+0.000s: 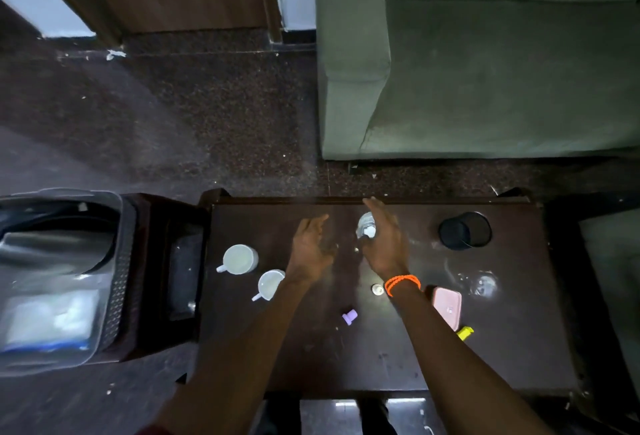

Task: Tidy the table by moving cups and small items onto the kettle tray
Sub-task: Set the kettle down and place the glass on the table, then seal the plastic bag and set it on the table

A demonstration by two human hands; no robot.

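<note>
I see two white ceramic cups with handles on the left part of the dark brown wooden table (346, 358). The farther white cup (239, 259) and the nearer white cup (270, 284) both stand upright, mouths up, handles pointing toward the near left. They sit just beside each other without touching.

One small clear plastic bottle with a white cap (366, 226) stands near the table's far edge. My right hand (384, 244) is at its right side, fingers extended along it; I cannot tell whether the thumb closes round it. An orange braided wristband (402, 284) sits on that wrist. My left hand (311, 244) hovers over the table left of the bottle, fingers loosely extended, holding nothing. Its wrist overlaps the rim of the nearer cup in this view.

Small items, counted:
- one small round silver cap (377, 289), just beside the right wrist;
- one small lilac plastic piece (349, 316), nearer to me;
- one flat pink rounded case (447, 306), partly hidden by the right forearm;
- one yellow object (465, 332), just beyond the case's near end, mostly hidden;
- one clear drinking glass (483, 284), right of the case;
- one black cylindrical cup (464, 230), at the far right.

A dark tray (180, 261) lies on a stand left of the table. Beyond that sits a clear plastic bin (52, 279). A grey-green sofa (485, 71) faces the table's far edge.
</note>
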